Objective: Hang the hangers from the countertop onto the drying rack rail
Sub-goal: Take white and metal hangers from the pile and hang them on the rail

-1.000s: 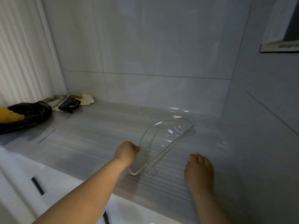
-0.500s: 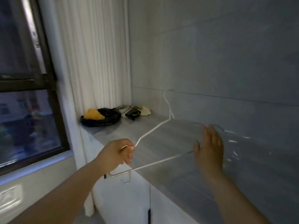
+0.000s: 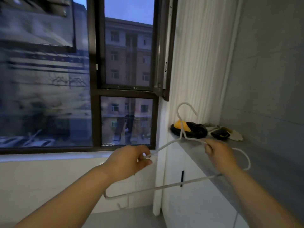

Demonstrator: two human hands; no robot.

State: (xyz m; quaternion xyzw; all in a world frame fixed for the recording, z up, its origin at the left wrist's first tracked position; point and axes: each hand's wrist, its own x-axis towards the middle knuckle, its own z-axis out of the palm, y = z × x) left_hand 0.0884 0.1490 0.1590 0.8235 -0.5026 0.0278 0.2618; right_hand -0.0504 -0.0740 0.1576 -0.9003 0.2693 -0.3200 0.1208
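I hold a thin white hanger [image 3: 164,186] in the air in front of me, its hook pointing up near the white curtain. My left hand [image 3: 130,159] pinches the hanger's left shoulder wire. My right hand [image 3: 219,154] grips the right shoulder wire, just right of the hook's base. The hanger's bottom bar runs slanting below both hands. The grey countertop [image 3: 266,162] lies to the right, under my right arm. No drying rack rail is in view.
A black bag with something yellow in it [image 3: 189,129] and a small dark and pale bundle [image 3: 225,133] lie at the countertop's far end. A dark-framed window [image 3: 126,89] fills the left, with a white sill below. White cabinet fronts [image 3: 189,195] stand beneath the counter.
The hanger has come up off the countertop into the air. My right hand, open before, now grips its right shoulder. My view has swung left toward the window.
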